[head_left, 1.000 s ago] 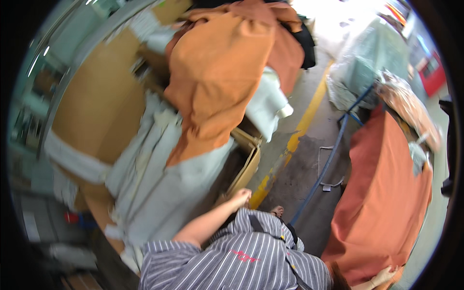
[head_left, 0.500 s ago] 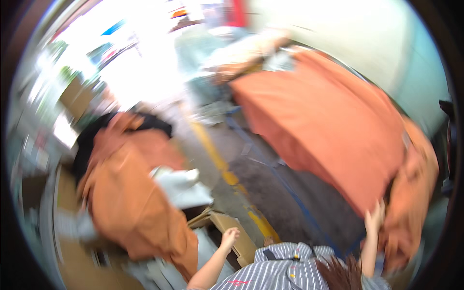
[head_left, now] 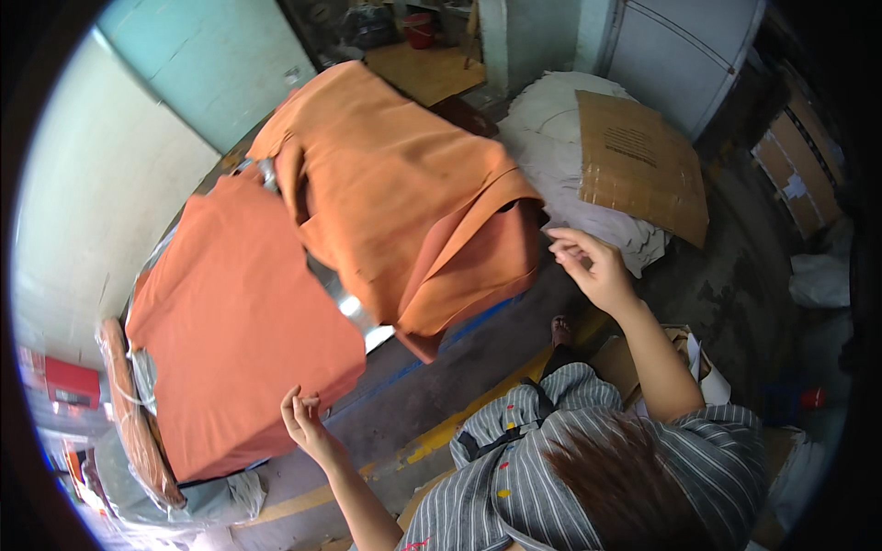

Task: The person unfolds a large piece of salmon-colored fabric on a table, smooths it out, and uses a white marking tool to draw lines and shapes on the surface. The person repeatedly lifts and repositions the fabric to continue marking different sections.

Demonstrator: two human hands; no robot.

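Two stacks of orange leather-like sheets lie side by side in front of me. The left stack is fairly flat, with a hanging near edge. On the right, a thicker folded pile has edges turned over, showing a redder underside. My left hand is raised by the left stack's near edge, fingers loosely bent and apart, with nothing visible in it. My right hand reaches out just beyond the folded pile's right end, fingers half bent and thumb apart, holding nothing I can see.
Whitish sheets are heaped at the far right, with a flattened cardboard piece on top. A plastic-wrapped orange roll lies at the left. An opened carton stands by my right elbow. A red bucket is at the back.
My view has swung to the right, bringing the orange stacks in front of me. My right hand has come away from the orange sheet; my left hand is now beside the flat stack.
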